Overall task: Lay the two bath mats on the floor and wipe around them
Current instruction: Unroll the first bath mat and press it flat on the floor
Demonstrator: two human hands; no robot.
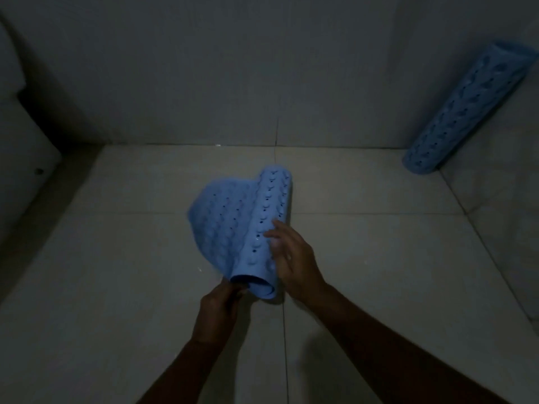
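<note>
In the middle of the tiled floor (pixel 379 258), just ahead of the person, is the first bath mat (pixel 256 228), blue, studded and dotted with small holes. It is half rolled. The tube's long axis runs away from the person toward the back wall (pixel 233 68), its open end nearest the body, and the loose flap fans out to the left. It looks held just above the tiles; whether the far end touches them cannot be told.

The left hand (pixel 218 304) is at the near open end, its fingers curled and pinching the mat's lower edge there. The right hand (pixel 294 258) lies along the tube's right side, fingers nearly straight and slightly spread, flat against the studs. The roll therefore lies to the left of the right fingers, so a push leftward should probably open it across the floor.

The second bath mat (pixel 466 109), fully rolled, leans in the right corner well apart from both hands, the right hand being the nearer.

The floor is pale large tile with dark joints, and a pale fixture (pixel 17 126), too dim to identify, stands at the left. The room is dark.
</note>
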